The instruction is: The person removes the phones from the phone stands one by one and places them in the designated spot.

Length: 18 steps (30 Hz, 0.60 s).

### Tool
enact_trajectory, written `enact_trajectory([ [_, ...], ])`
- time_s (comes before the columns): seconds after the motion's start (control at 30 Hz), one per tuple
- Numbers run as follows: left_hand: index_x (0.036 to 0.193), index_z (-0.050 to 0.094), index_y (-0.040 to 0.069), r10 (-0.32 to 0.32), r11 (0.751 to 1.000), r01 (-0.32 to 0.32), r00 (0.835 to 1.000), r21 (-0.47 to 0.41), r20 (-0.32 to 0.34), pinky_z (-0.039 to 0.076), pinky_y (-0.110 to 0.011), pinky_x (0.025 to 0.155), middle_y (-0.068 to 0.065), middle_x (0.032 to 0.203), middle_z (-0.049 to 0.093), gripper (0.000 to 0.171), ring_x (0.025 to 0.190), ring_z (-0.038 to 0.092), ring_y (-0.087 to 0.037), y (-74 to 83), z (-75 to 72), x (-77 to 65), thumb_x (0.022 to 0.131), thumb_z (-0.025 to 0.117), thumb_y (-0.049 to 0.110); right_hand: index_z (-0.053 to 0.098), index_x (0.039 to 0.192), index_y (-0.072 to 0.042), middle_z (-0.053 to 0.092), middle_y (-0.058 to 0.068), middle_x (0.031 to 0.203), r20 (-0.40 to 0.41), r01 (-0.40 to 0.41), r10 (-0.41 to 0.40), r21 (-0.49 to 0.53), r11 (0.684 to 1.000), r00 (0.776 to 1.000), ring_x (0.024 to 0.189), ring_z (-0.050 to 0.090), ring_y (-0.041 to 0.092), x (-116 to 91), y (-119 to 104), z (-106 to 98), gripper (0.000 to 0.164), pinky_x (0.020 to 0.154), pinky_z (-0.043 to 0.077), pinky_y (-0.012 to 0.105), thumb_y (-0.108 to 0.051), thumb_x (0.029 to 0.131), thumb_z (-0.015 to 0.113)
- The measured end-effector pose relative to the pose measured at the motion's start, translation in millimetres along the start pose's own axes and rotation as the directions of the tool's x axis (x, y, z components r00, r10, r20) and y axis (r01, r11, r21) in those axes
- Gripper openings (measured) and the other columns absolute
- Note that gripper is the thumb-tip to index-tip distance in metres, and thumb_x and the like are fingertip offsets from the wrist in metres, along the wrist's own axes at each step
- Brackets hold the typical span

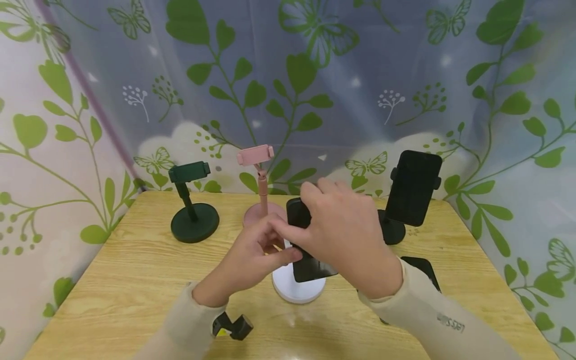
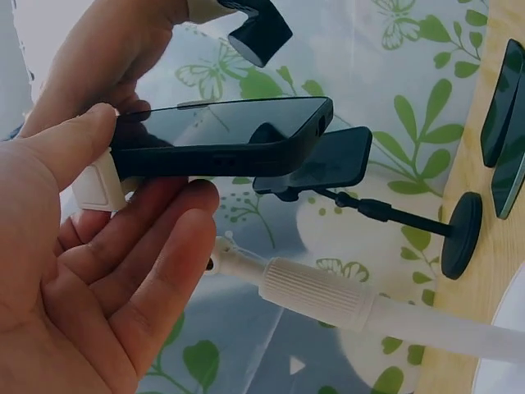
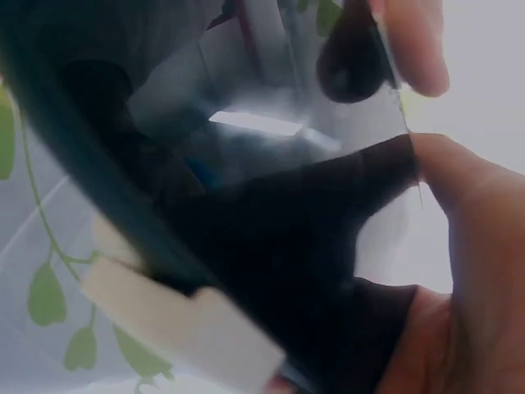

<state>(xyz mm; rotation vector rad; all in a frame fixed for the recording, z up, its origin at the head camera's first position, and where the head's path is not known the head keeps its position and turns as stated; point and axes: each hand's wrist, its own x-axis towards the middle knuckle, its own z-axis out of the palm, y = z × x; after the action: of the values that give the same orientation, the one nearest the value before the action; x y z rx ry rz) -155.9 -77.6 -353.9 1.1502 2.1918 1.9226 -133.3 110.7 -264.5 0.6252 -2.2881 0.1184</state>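
A black smartphone (image 1: 310, 267) sits at the clamp of a white phone stand (image 1: 299, 290), above its round base. My right hand (image 1: 346, 235) grips the phone from above and hides part of its screen. With the thumb at the white clamp (image 2: 102, 185) and the phone's edge, my left hand (image 2: 66, 271) holds the clamp; its other fingers are below. In the right wrist view, the phone screen (image 3: 271, 164) fills much of the picture, with the white clamp (image 3: 180, 320) on its lower edge. The stand's ribbed white pole (image 2: 316, 291) shows below the phone.
Behind stand a dark green phone stand (image 1: 195, 222) and a pink phone stand (image 1: 255, 156). At the right a black stand (image 1: 392, 230) bears another phone (image 1: 414, 187). A dark phone (image 1: 423, 267) lies on the wooden table (image 1: 135, 280), partly under my right sleeve.
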Motion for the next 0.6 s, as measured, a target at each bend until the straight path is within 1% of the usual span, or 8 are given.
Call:
enact_trajectory([
  [0.1, 0.111, 0.062, 0.011, 0.007, 1.000, -0.007, 1.000, -0.027, -0.005, 0.056, -0.031, 0.063, -0.006, 0.097, 0.065, 0.025, 0.069, 0.062, -0.019, -1.1, 1.2, -0.4, 0.092, 0.076, 0.001, 0.039, 0.065, -0.016, 0.031, -0.002, 0.059, 0.017, -0.022, 0.022, -0.013, 1.000, 1.000, 0.048, 0.027, 0.015, -0.9, -3.5, -3.0, 0.060, 0.040, 0.016, 0.028, -0.059, 0.086, 0.075],
  [0.23, 0.113, 0.063, 0.009, 0.003, 0.999, -0.003, 1.000, -0.038, 0.000, 0.054, -0.032, 0.054, -0.010, 0.083, 0.067, 0.024, 0.061, 0.059, -0.018, -2.6, 1.5, -1.1, 0.094, 0.075, 0.002, 0.041, 0.068, -0.014, 0.033, -0.001, 0.062, 0.055, -0.038, 0.039, -0.021, 0.999, 0.998, 0.050, 0.030, 0.018, -0.3, -6.4, -5.8, 0.056, 0.039, 0.019, 0.028, -0.054, 0.086, 0.077],
  [0.33, 0.113, 0.062, 0.008, 0.003, 0.999, -0.003, 1.000, -0.037, 0.004, 0.052, -0.033, 0.049, -0.014, 0.079, 0.067, 0.023, 0.058, 0.058, -0.017, -3.1, 1.5, -1.6, 0.095, 0.074, 0.002, 0.043, 0.070, -0.013, 0.034, 0.000, 0.063, 0.078, -0.039, 0.040, -0.014, 0.999, 0.996, 0.050, 0.032, 0.019, 0.8, -7.1, -6.5, 0.052, 0.039, 0.021, 0.028, -0.050, 0.086, 0.076],
  [0.47, 0.111, 0.061, 0.009, 0.009, 0.999, -0.009, 1.000, -0.046, -0.002, 0.054, -0.035, 0.049, -0.014, 0.080, 0.067, 0.022, 0.060, 0.059, -0.018, -3.2, 2.1, -2.1, 0.095, 0.073, 0.001, 0.043, 0.070, -0.013, 0.033, 0.000, 0.063, 0.066, -0.023, 0.022, 0.017, 1.000, 0.998, 0.050, 0.031, 0.019, 1.6, -5.3, -3.0, 0.047, 0.040, 0.022, 0.027, -0.045, 0.086, 0.074],
  [0.53, 0.109, 0.061, 0.010, 0.014, 0.999, -0.014, 1.000, -0.053, -0.001, 0.055, -0.038, 0.049, -0.013, 0.080, 0.067, 0.021, 0.060, 0.061, -0.019, -3.3, 2.5, -1.9, 0.095, 0.073, 0.000, 0.043, 0.070, -0.014, 0.033, 0.000, 0.063, 0.045, -0.015, 0.013, 0.034, 0.999, 0.999, 0.050, 0.031, 0.018, 1.3, -3.4, -0.2, 0.046, 0.039, 0.021, 0.027, -0.044, 0.084, 0.075],
  [0.6, 0.107, 0.060, 0.011, 0.018, 0.998, -0.018, 1.000, -0.054, -0.001, 0.055, -0.039, 0.049, -0.013, 0.079, 0.067, 0.020, 0.059, 0.060, -0.019, -3.7, 3.1, -1.5, 0.095, 0.072, 0.001, 0.043, 0.069, -0.014, 0.033, 0.000, 0.064, 0.023, -0.007, 0.006, 0.053, 0.999, 1.000, 0.051, 0.030, 0.018, 0.8, -1.5, 2.6, 0.046, 0.039, 0.021, 0.027, -0.042, 0.082, 0.077],
])
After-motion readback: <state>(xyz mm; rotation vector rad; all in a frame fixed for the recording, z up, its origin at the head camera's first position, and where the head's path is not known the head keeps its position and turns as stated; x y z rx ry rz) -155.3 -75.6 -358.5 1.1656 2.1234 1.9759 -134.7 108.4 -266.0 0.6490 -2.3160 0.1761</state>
